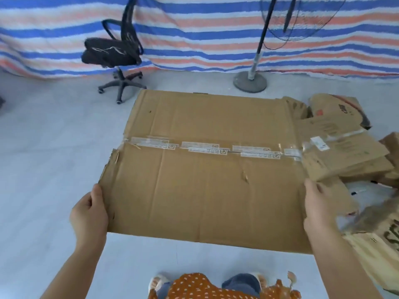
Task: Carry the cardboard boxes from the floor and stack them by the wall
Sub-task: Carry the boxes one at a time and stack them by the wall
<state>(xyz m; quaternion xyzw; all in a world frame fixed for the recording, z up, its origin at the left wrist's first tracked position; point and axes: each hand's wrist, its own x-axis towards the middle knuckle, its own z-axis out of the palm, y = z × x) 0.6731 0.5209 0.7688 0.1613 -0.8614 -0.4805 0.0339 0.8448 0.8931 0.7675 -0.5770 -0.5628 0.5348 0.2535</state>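
Note:
A large flattened brown cardboard box (207, 182) with a strip of clear printed tape across its middle is held level in front of me, above the pale floor. My left hand (89, 214) grips its left edge, thumb on top. My right hand (319, 212) grips the right edge, thumb on top too. More flattened cardboard boxes (343, 156) lie in a loose pile on the floor at the right, partly behind the held box.
A black office chair (114, 55) stands at the back left. A fan stand with a round base (250, 82) is at the back right. A blue, white and orange striped tarp (205, 35) hangs along the far wall. Printed cardboard (380, 242) lies near right.

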